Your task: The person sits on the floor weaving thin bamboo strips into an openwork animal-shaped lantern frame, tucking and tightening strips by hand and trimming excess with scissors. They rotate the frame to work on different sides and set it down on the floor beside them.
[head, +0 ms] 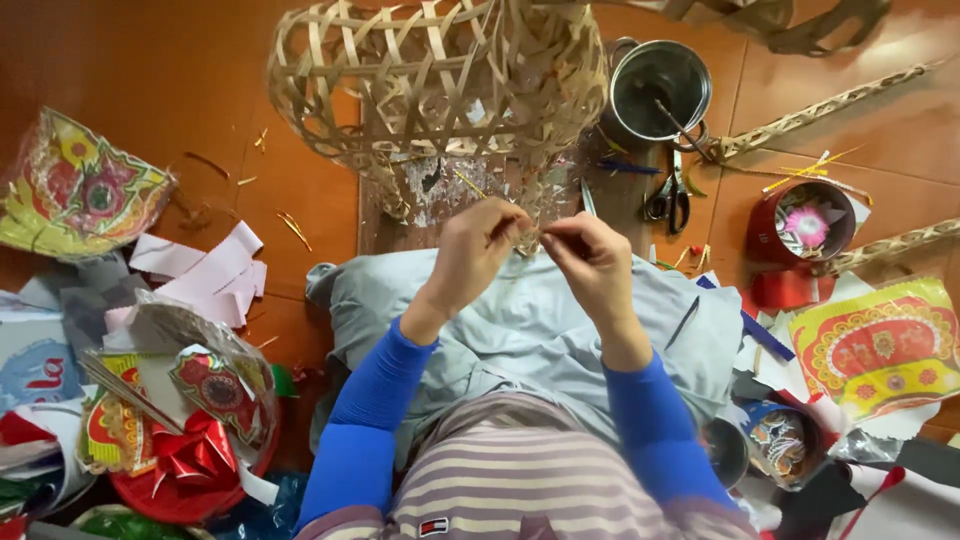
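A woven bamboo-strip frame, open lattice and rounded, stands in front of me over a worn wooden board. My left hand and my right hand meet at its lower edge. Both pinch a thin bamboo strip where it joins the frame. The fingertips are close together and hide the joint itself. Blue sleeves cover both forearms. A grey cloth lies across my lap beneath the hands.
A metal pot and black-handled scissors lie to the right. A red tin, printed coloured paper pieces, long woven bamboo bands and paper scraps surround me on the orange tile floor. A red ribbon bow sits at lower left.
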